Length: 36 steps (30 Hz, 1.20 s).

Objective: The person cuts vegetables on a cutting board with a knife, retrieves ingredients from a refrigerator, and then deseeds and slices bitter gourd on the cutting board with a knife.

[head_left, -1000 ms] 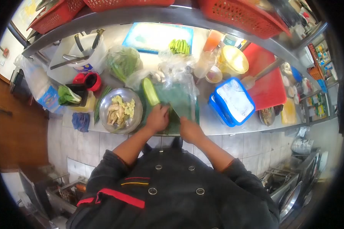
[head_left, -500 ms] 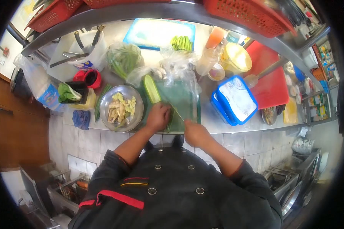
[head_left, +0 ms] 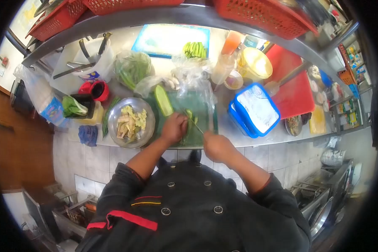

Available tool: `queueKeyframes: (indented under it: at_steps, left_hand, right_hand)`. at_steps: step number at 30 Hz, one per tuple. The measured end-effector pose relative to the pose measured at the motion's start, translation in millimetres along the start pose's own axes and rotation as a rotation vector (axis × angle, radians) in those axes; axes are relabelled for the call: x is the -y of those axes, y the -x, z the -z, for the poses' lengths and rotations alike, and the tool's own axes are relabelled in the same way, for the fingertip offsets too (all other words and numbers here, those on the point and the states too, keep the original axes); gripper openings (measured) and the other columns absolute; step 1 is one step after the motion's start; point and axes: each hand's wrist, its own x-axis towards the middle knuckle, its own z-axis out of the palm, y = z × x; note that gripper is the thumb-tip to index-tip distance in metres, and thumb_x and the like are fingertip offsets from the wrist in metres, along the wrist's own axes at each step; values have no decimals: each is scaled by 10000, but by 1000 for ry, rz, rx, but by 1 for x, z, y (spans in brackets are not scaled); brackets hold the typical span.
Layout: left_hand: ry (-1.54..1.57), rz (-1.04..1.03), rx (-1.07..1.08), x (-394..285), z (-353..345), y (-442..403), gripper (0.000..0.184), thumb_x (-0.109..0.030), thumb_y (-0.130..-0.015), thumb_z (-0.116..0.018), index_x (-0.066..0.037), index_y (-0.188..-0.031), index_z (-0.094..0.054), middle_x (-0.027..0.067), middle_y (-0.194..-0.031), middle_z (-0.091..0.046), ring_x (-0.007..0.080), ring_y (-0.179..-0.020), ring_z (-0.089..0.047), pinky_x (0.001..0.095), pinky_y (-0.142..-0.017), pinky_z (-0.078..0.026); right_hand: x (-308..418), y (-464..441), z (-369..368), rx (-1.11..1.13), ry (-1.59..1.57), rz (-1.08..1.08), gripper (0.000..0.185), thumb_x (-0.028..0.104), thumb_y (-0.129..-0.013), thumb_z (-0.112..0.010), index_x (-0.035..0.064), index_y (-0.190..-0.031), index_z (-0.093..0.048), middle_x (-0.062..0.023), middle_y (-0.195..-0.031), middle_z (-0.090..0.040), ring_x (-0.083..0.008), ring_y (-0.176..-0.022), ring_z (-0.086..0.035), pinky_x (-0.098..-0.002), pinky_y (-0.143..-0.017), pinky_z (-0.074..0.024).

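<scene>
A green cutting board (head_left: 199, 101) lies before me, with a halved cucumber (head_left: 163, 101), cut face up, on its left part. My left hand (head_left: 174, 128) is closed at the board's front, its fingers bent at the cucumber's near end; what they press on is hidden. My right hand (head_left: 217, 147) is wrapped round the handle of a knife (head_left: 196, 124), whose thin blade points up and left toward my left fingertips. Small green pieces (head_left: 190, 114) lie beside the blade. Left of the board stands a metal bowl (head_left: 150, 126) of pale, cut vegetables.
A blue-rimmed container (head_left: 257, 110) of white powder stands right of the board, beside a red board (head_left: 287, 90). Behind are plastic bags (head_left: 193, 73) and a blue-edged board (head_left: 168, 40) with green slices. A metal shelf (head_left: 197, 16) with red baskets crosses overhead.
My right hand and the knife have moved slightly right and down since the first frame. A light green piece now shows beside the blade. The left hand stays near the cucumber.
</scene>
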Motion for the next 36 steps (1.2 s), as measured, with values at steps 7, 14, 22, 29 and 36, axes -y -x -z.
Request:
queueKeyframes:
  at_steps: [7, 14, 22, 29, 36]
  left_hand:
    - [-33, -48, 10, 3, -1, 2, 87, -74, -775, -646, -63, -860, -637, 139, -843, -578, 357, -794, -572, 419, -688, -469]
    - [-79, -31, -16, 4, 0, -1, 93, -105, -769, -671, -74, -851, -643, 135, -845, -584, 352, -807, -575, 425, -693, -472]
    - [-46, 32, 22, 4, 2, 3, 101, -106, -764, -671, -77, -858, -646, 136, -856, -590, 347, -820, -574, 421, -694, -471]
    - [-26, -44, 17, 9, 2, 12, 143, -82, -753, -669, -75, -895, -650, 144, -855, -593, 352, -825, -578, 423, -714, -474]
    - [2, -70, -7, 7, 7, 13, 181, -87, -745, -684, -45, -915, -637, 147, -848, -580, 345, -800, -568, 399, -713, -473]
  right_hand:
    - [-10, -26, -39, -74, -134, -71, 238, 57, -788, -476, -46, -1002, -495, -266, -835, -639, -440, -822, -630, -507, -746, -491]
    - [-9, -30, -6, -69, -42, 44, 256, 62, -776, -480, -48, -1006, -501, -266, -837, -644, -425, -822, -636, -487, -743, -501]
    - [-3, -9, -25, -50, -29, -16, 260, 75, -787, -476, -54, -1012, -487, -272, -843, -640, -422, -823, -639, -484, -738, -506]
    - [-27, -52, -26, -150, -114, 58, 269, 91, -799, -471, -58, -1022, -485, -266, -841, -640, -417, -775, -643, -499, -701, -502]
    - [-4, 1, 2, -2, -27, 3, 260, 96, -796, -471, -43, -1012, -512, -264, -874, -642, -413, -834, -637, -483, -726, -497]
